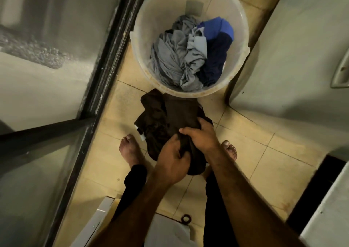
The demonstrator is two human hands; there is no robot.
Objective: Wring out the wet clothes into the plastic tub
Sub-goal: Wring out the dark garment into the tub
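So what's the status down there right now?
Both hands, left and right, gripping dark brown garment. Garment held just short of plastic tub. Nothing in the way.

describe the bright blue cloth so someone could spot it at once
Find the round translucent plastic tub on the tiled floor, just past the hands. Inside, along its right wall, lies the bright blue cloth, above a navy garment. It is the only vivid colour beside the grey clothes.

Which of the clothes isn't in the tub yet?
The dark brown garment. Both hands, left hand and right hand, hold it outside the tub; the grey and blue clothes lie inside.
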